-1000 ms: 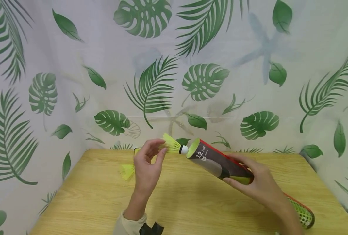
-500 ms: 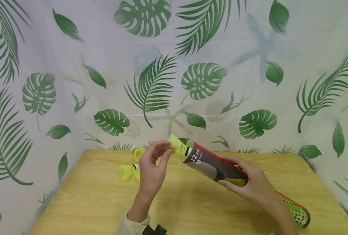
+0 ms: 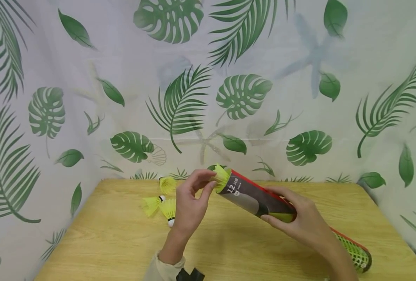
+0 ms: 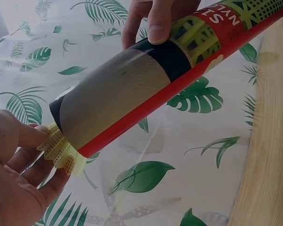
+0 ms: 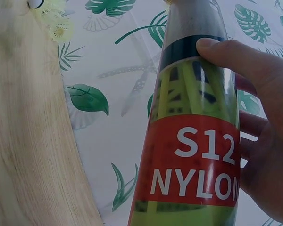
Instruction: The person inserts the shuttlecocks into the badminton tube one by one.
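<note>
My left hand point(image 3: 193, 199) pinches the feathered skirt of a yellow shuttlecock point(image 3: 222, 176), whose cork end is hidden inside the mouth of a shuttlecock tube point(image 3: 250, 195). Only the skirt's flared edge sticks out, as the left wrist view also shows at the shuttlecock point(image 4: 61, 150). Around the middle of the tube my right hand point(image 3: 306, 214) is wrapped, thumb on the near side. The tube is tilted, mouth up and to the left, above the table. Its red label point(image 5: 193, 160) reads "S12 NYLON", and green netted shapes show through the clear wall.
Several yellow shuttlecocks lie on the wooden table point(image 3: 123, 242) left of my left hand: one shuttlecock point(image 3: 167, 184) at the back, another shuttlecock point(image 3: 151, 205) in front, and a third shuttlecock point(image 3: 169, 210) beside the wrist. A leaf-patterned cloth point(image 3: 264, 148) hangs behind the table.
My left hand has moved right, sliding the shuttlecock from outside the tube's mouth into it. The tube shifted slightly left early on. More of the loose shuttlecocks have come into sight.
</note>
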Motion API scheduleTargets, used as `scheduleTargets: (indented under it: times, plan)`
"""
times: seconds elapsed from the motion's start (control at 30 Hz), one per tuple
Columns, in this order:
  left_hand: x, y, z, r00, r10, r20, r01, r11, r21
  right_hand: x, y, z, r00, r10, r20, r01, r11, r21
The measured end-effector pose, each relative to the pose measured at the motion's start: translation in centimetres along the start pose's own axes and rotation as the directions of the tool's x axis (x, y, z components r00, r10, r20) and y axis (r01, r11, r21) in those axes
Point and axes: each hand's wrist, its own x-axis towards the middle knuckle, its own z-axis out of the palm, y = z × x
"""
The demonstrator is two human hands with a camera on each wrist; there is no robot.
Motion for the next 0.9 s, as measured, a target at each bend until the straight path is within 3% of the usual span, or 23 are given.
scheduleTargets:
  times: [0.3,0.57,0.9]
  plan:
    - [0.0,0.1,0.4,0.998,-0.054,0.025,0.054,0.998,0.020,0.5,0.1,0.2,1.000,-0.005,0.016,0.005,1.000,-0.010]
    - [-0.4,-0.1,1.1,0.997,-0.053,0.054,0.054,0.998,-0.013,0.4,0.2,0.3,1.000,-0.001,0.016,0.001,1.000,-0.001]
    - [-0.5,-0.1,1.0,0.986,-0.088,0.143,0.095,0.994,-0.047,0.3,0.4,0.3,1.000,0.008,0.018,-0.008,1.000,-0.013]
